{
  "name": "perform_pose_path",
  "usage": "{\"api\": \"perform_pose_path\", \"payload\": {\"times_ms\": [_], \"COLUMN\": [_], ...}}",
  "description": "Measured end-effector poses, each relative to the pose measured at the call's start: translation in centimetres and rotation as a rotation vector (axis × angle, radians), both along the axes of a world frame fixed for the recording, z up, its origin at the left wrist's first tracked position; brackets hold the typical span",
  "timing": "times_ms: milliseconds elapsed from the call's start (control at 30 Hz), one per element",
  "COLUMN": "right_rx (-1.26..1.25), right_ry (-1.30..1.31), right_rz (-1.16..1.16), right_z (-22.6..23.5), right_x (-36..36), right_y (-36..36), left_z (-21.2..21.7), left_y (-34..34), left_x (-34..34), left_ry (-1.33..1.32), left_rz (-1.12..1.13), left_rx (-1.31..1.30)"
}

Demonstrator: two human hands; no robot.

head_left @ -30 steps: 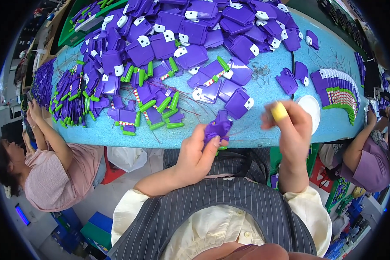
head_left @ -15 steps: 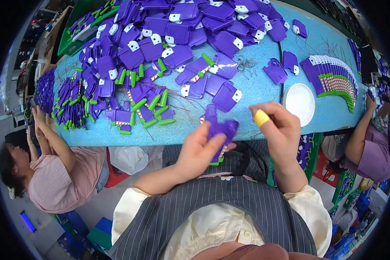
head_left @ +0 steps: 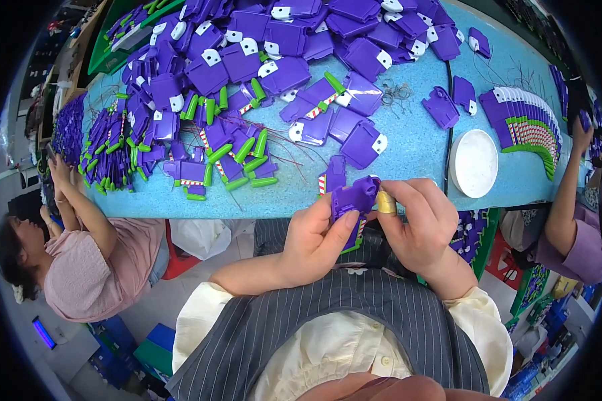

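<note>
Below table edge, both hands grip purple piece: left hand, right hand.

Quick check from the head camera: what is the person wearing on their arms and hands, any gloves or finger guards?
No gloves: both the left hand and the right hand are bare. A yellowish finger cap sits on one right fingertip. The forearms are bare too, with cream sleeves ending near the elbows under a grey pinstriped vest.

worktop: speckled blue | heaped purple pieces | green pegs | white round lid | fanned purple row
</note>
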State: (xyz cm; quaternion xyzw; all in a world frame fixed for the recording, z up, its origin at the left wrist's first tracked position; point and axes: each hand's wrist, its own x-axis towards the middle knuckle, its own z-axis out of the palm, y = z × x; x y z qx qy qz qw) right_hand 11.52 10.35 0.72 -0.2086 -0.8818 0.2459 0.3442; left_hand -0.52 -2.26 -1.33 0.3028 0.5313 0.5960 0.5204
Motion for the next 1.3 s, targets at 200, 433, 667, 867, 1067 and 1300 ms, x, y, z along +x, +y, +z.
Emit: {"api": "perform_pose_path", "payload": {"times_ms": [200,433,667,867,1067,1300], "right_rx": [-0.295,-1.098,-1.016,-0.740,-0.665,-0.756], "right_ry": [-0.013,-0.085,0.179,0.087,0.005,-0.106], "right_rz": [0.027,0.197,-0.069,0.190,0.153,0.155], "right_z": [0.6,-0.4,-0.7,-1.3,-1.4,-1.1], "right_x": [-0.1,-0.2,0.1,0.1,-0.3,-0.1], "right_y": [0.4,4.8,3.5,0.7,0.4,1.9], "left_z": [0.3,2.1,2.7,0.0,-0.7,-1.1], "left_y": [0.8,1.7,1.6,1.7,1.6,2.3], "left_x": [-0.5,-1.9,-0.7,-0.1,-0.1,-1.1], "left_ry": [0.601,0.484,-0.470,0.596,0.448,0.331], "left_rz": [-0.008,-0.549,0.055,0.134,0.130,0.026], "left_rx": [0.165,0.123,-0.105,0.126,0.107,0.107]}}
